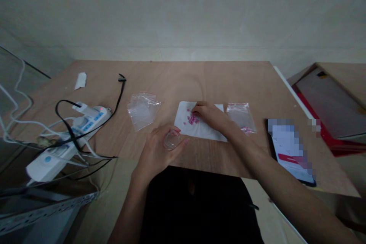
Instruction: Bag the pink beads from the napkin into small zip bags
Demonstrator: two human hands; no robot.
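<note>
My left hand is closed around a small clear round container, tilted near the table's front edge. On a white cloth lies a cluster of small pink beads. Over the cloth, my right hand has its fingers pinched together at the right side of the beads; what they hold, if anything, is hidden. To the right of the cloth is a clear zip bag with some pink pieces at its bottom. Several flat clear zip bags lie to the left.
A white power strip with tangled black and white cables takes up the table's left side. At the right lies a phone with a lit screen. A white scrap sits at the back left of the wooden table.
</note>
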